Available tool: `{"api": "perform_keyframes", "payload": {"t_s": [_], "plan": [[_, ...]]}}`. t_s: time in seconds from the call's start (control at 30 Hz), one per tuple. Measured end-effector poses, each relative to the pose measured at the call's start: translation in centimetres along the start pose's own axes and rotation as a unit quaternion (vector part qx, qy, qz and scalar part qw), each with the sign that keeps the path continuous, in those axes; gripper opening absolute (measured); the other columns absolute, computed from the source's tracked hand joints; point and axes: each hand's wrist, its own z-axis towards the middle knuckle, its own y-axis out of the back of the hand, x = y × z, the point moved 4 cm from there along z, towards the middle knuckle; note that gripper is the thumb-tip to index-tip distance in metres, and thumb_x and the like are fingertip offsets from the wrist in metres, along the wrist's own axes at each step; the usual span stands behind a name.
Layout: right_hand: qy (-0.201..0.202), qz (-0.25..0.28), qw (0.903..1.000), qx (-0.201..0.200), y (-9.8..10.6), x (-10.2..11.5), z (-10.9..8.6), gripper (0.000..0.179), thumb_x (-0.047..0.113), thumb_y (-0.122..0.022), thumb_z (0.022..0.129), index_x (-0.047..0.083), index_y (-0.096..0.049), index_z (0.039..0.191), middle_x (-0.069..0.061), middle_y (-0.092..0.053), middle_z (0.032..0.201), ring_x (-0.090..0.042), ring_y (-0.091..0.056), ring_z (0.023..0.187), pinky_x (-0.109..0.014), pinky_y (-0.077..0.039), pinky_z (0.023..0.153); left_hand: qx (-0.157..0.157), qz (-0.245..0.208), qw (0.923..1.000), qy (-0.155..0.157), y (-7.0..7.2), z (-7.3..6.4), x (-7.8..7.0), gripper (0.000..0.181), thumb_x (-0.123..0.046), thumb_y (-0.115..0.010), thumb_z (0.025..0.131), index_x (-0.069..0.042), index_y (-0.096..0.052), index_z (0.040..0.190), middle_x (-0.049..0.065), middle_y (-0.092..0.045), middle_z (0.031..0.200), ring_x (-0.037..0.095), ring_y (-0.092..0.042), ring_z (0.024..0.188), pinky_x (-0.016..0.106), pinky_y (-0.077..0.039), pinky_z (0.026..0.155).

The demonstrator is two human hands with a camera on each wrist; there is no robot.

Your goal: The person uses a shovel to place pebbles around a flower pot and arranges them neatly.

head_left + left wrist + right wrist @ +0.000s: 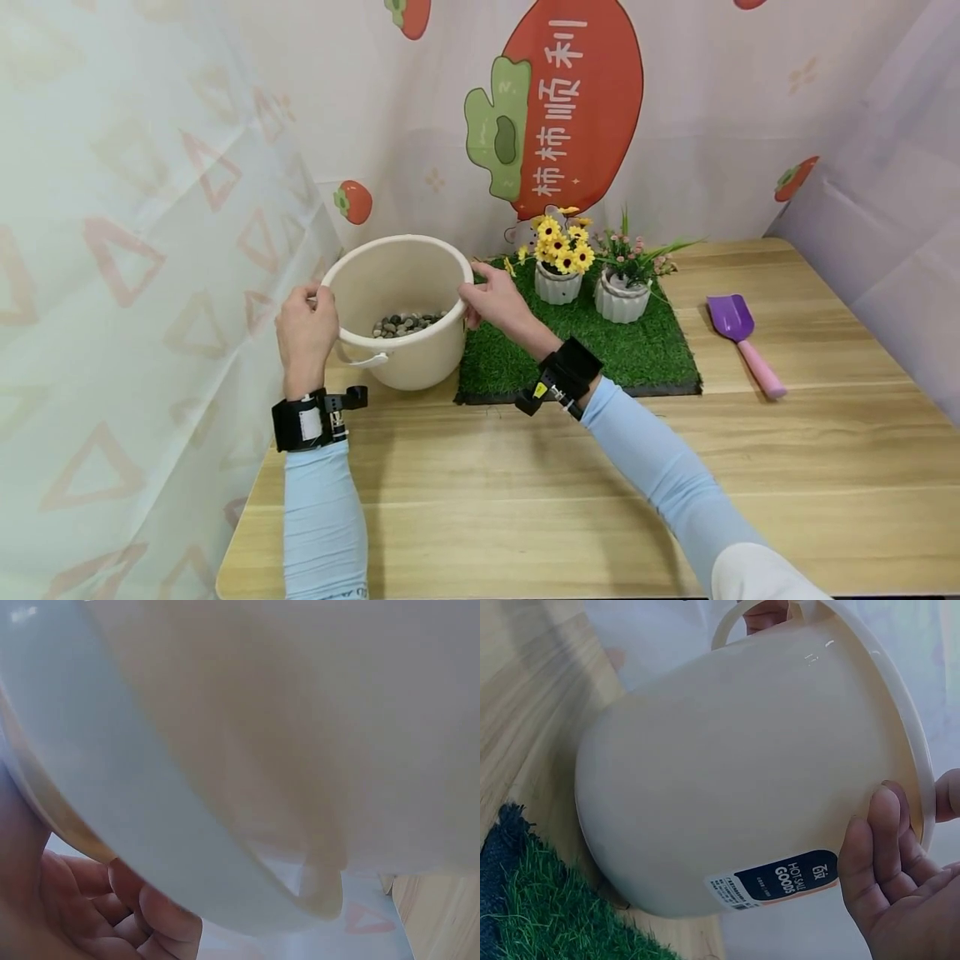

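A cream plastic bucket (420, 367) stands at the left of the table, beside a mat of artificial grass. Grey and dark pebbles (405, 324) cover its bottom. My left hand (307, 333) grips the rim on the left side, fingers curled under the lip in the left wrist view. On the opposite side my right hand (501, 302) pinches the rim, thumb over the edge and fingers against the outer wall. The white handle (369, 361) hangs down at the front. A dark label (795, 879) shows on the bucket wall near my right fingers.
The green grass mat (495, 367) carries a pot of yellow flowers (558, 286) and a pot of pink flowers (622, 300). Farther right lies a purple trowel (732, 321) with a pink handle. A printed curtain (420, 108) hangs behind and left of the wooden table (480, 500).
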Motion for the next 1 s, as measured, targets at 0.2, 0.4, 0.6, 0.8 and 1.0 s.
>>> {"api": "perform_keyframes", "payload": {"t_s": [0.2,0.4,0.6,0.8,1.0], "plan": [[0.017,0.005,0.9998,-0.008,0.7,0.3,-1.0,0.06,0.03,-0.059,0.098,0.01,-0.037,0.15,-0.007,-0.065,0.064,-0.017,-0.059,0.049,-0.036,-0.056,0.059,0.006,-0.002,0.9998,-0.017,-0.3,-0.4,-0.2,0.053,-0.043,-0.036,0.099,-0.005,-0.064,0.123,0.018,-0.07,0.109,0.036,-0.065,0.096,0.034,-0.045,0.073],[0.032,0.01,0.9994,-0.007,1.2,0.5,-1.9,0.059,0.03,-0.06,0.098,0.006,-0.04,0.147,-0.005,-0.067,0.065,-0.019,-0.06,0.051,-0.042,-0.057,0.062,0.004,0.01,0.9993,-0.035,-0.6,-0.7,-0.3,0.052,-0.041,-0.035,0.099,-0.005,-0.067,0.119,0.018,-0.07,0.1,0.037,-0.065,0.093,0.04,-0.046,0.074],[0.03,0.018,0.9993,-0.009,1.9,0.6,-2.7,0.058,0.03,-0.062,0.097,0.008,-0.042,0.147,-0.005,-0.067,0.065,-0.017,-0.06,0.05,-0.039,-0.057,0.06,0.005,0.019,0.9987,-0.047,-0.9,-1.3,-0.7,0.054,-0.042,-0.034,0.1,-0.003,-0.066,0.12,0.018,-0.071,0.1,0.038,-0.065,0.092,0.046,-0.049,0.077],[0.03,0.023,0.9992,-0.013,2.7,0.7,-3.4,0.059,0.029,-0.062,0.097,0.005,-0.041,0.147,-0.004,-0.067,0.064,-0.015,-0.06,0.048,-0.035,-0.056,0.056,0.021,0.033,0.9976,-0.058,-1.4,-1.7,-1.4,0.054,-0.042,-0.033,0.1,-0.004,-0.065,0.121,0.018,-0.071,0.103,0.038,-0.065,0.094,0.047,-0.05,0.078],[0.041,0.023,0.9986,-0.023,3.6,0.9,-3.9,0.059,0.028,-0.061,0.097,0.007,-0.04,0.148,-0.004,-0.067,0.065,-0.015,-0.059,0.05,-0.037,-0.056,0.058,0.021,0.04,0.996,-0.077,-1.8,-2.2,-2.0,0.052,-0.041,-0.033,0.1,-0.005,-0.065,0.121,0.017,-0.071,0.101,0.038,-0.066,0.09,0.044,-0.049,0.071]]}}
